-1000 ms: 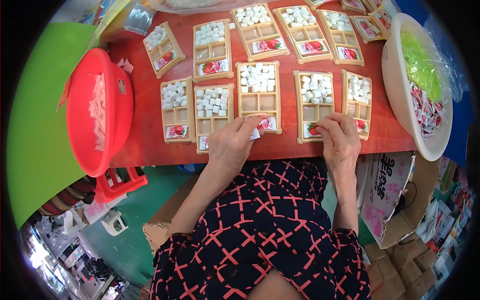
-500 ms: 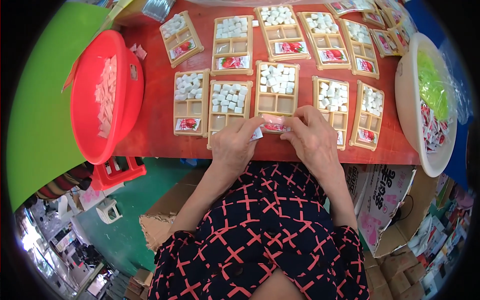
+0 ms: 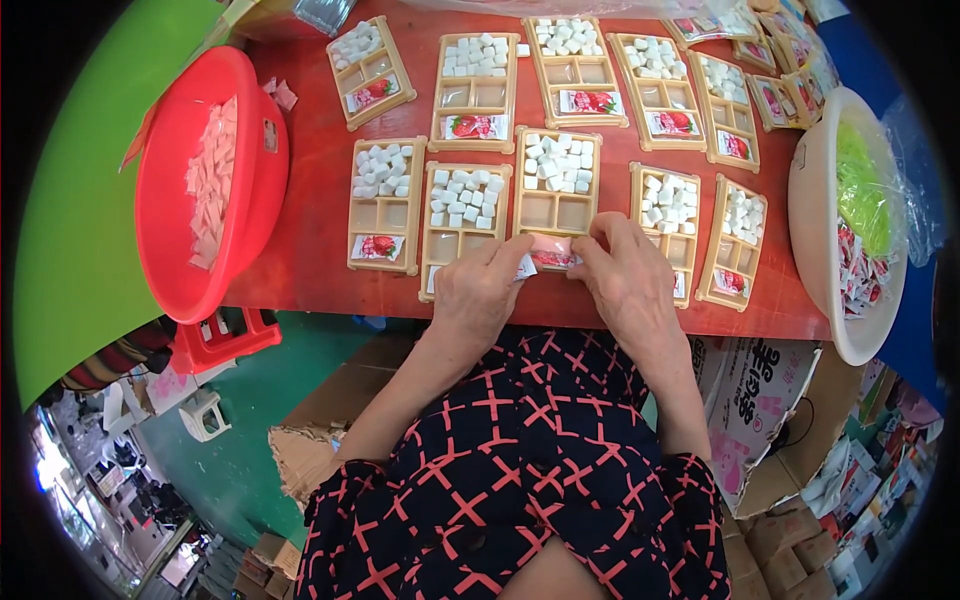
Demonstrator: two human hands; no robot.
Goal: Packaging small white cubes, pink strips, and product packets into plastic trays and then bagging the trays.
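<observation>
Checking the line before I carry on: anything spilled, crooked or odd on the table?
Mostly tidy. One white cube lies loose on the red table between two top-row trays, and the far-left top tray sits skewed against its row.

Small pink sachet (image 3: 553, 252); flat, at tan tray's (image 3: 556, 196) bottom compartment.

Small packing workshop. A red worktable (image 3: 310, 250) carries rows of identical compartment trays (image 3: 555, 195) holding white cubes. Bulk basins flank them: red (image 3: 215, 180) left, white (image 3: 835, 230) right. Cardboard cartons (image 3: 760, 420) crowd the green floor (image 3: 250, 400) below.
</observation>
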